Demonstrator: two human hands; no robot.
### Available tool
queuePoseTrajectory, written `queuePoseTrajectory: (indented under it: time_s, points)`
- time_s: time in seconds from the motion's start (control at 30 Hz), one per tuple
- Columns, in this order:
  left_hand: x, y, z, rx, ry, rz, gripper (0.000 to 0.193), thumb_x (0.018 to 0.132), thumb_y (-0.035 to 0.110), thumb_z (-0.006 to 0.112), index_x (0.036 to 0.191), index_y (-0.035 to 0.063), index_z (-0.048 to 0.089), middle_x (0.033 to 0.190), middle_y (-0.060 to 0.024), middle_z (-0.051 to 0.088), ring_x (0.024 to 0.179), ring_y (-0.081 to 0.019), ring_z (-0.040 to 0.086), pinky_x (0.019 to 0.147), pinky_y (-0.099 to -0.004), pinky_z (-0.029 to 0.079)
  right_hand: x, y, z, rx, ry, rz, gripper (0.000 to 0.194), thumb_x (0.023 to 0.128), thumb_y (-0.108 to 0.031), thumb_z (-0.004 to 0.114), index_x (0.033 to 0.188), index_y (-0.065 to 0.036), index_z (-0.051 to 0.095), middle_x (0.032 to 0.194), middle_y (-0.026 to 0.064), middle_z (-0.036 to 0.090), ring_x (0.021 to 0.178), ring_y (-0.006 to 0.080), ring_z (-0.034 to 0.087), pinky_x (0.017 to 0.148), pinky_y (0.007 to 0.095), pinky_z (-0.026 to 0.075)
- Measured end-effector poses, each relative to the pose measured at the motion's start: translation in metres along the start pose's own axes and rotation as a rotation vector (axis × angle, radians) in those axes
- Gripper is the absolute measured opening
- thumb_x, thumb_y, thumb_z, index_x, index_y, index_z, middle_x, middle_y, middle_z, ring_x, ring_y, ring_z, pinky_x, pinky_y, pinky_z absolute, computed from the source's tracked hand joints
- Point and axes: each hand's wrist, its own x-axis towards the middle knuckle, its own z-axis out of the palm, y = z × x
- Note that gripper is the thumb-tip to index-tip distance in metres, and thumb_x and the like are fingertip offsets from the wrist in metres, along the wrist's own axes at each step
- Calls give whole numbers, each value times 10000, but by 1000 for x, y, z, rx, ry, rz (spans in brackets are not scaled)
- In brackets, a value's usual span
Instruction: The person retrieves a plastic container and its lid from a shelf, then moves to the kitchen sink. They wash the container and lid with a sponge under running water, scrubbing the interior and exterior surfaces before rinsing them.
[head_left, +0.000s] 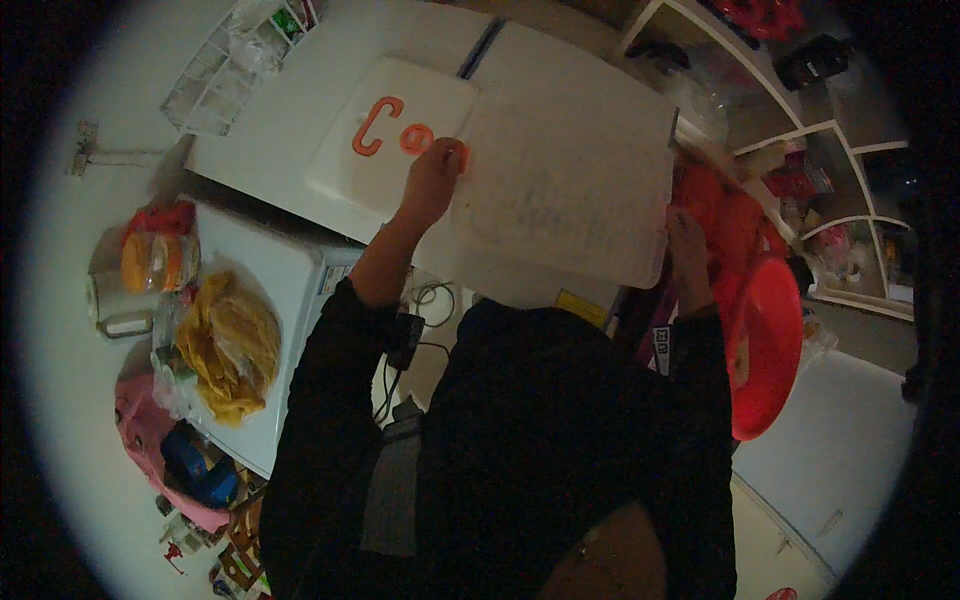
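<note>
On the pale board or lid (337, 169) lying on a white surface, an orange C-shaped piece (377, 126) sits at the left, and a round orange piece (416, 139) lies beside it. My left hand (435, 176) is shut on another small orange piece (463, 159), mostly covered by the fingers, at the board's right side. A large translucent sheet or mat (562, 187) spreads to the right of that hand. My right hand (686, 240) is at the sheet's right edge; its fingers are partly hidden, and whether they grip the edge cannot be told.
To the right stand a red plastic basin (772, 345) and open white shelves (840, 135) with assorted items. A white appliance top (255, 247) at the left bears a yellow cloth or bag (229, 349) and a jar (157, 259). Cables (435, 304) hang below the work surface.
</note>
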Motion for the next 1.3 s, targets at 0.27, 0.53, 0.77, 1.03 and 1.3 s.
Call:
queuePoseTrajectory:
  time_s: [0.27,0.53,0.77,1.03,1.3]
  points:
    - [-12,20,-5,-242,-97,-41,178,937,185,519,997,20,549,806,-100,618,730,-177,617,676,-304,490,50,-85,-19,-269,36,-488,357,935,-225,476,1263,-85,491,1244,150,517,1168,313,476,990,390,375]
    - [-26,9,-7,-239,-152,-113,168,968,196,490,1018,36,497,811,-45,566,711,-119,548,668,-287,466,106,-146,52,-223,-199,-566,366,891,-200,562,1234,-78,523,1248,137,524,1185,300,479,1006,388,377]
    - [-37,0,-5,-510,-209,-217,121,971,161,458,983,44,486,807,-30,546,720,-110,521,666,-268,450,106,-150,83,-353,-336,-496,194,877,-157,554,990,-20,631,1006,152,630,985,315,574,912,393,418]
    - [-18,-6,-12,-452,23,-65,254,970,171,402,1103,41,574,958,-73,610,934,-176,582,852,-304,460,83,-154,84,-222,-192,-641,148,828,-146,603,930,-52,655,976,97,624,941,270,579,873,357,441]
    - [14,-20,17,-727,-304,-2,356,985,217,327,1172,49,580,1131,-110,616,1073,-220,572,958,-334,421,70,-160,81,-310,-184,-566,147,827,-147,607,949,-95,669,999,62,641,947,244,591,851,336,446]
